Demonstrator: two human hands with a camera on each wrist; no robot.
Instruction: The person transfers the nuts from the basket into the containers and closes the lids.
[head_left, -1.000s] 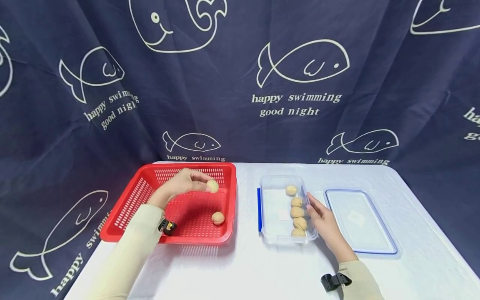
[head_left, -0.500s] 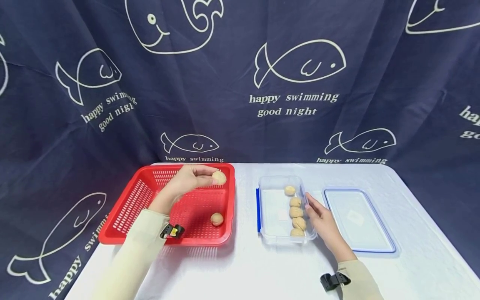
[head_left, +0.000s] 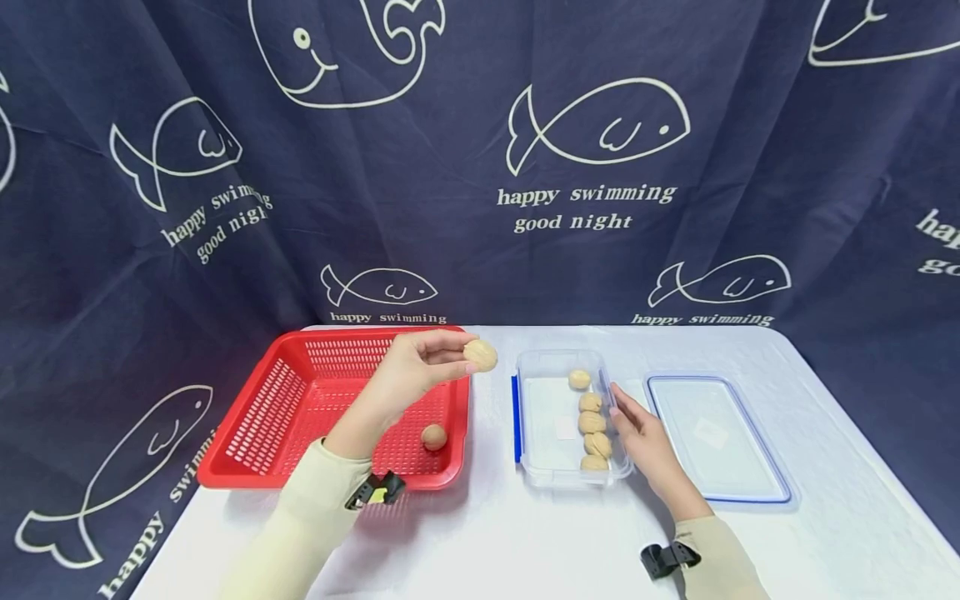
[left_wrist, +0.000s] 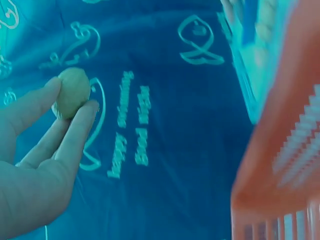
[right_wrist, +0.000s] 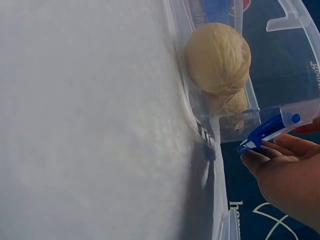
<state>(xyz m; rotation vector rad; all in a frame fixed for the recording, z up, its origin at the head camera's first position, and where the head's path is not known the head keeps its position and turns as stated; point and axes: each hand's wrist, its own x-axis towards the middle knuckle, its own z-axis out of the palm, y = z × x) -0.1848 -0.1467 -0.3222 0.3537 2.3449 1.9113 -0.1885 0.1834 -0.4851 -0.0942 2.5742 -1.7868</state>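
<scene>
My left hand (head_left: 416,367) pinches a walnut (head_left: 481,355) between thumb and fingertips, just past the red basket's right rim. In the left wrist view the same walnut (left_wrist: 71,93) sits at the fingertips against the dark cloth. Another walnut (head_left: 433,437) lies in the red basket (head_left: 459,467), near its right wall. My right hand (head_left: 647,446) holds the right side of a clear plastic container (head_left: 540,478), beside a blue clip (right_wrist: 270,131). Several walnuts (head_left: 592,423) lie inside it in a rough column along the right wall.
A clear lid (head_left: 720,442) with a blue seal lies flat on the white table (head_left: 495,542), right of the container. Another blue clip (head_left: 517,417) hangs on the container's left side. A dark blue cloth (head_left: 465,250) with fish drawings hangs behind.
My left hand has carried the walnut rightward, from over the basket to past its right rim. My right hand stays at the container.
</scene>
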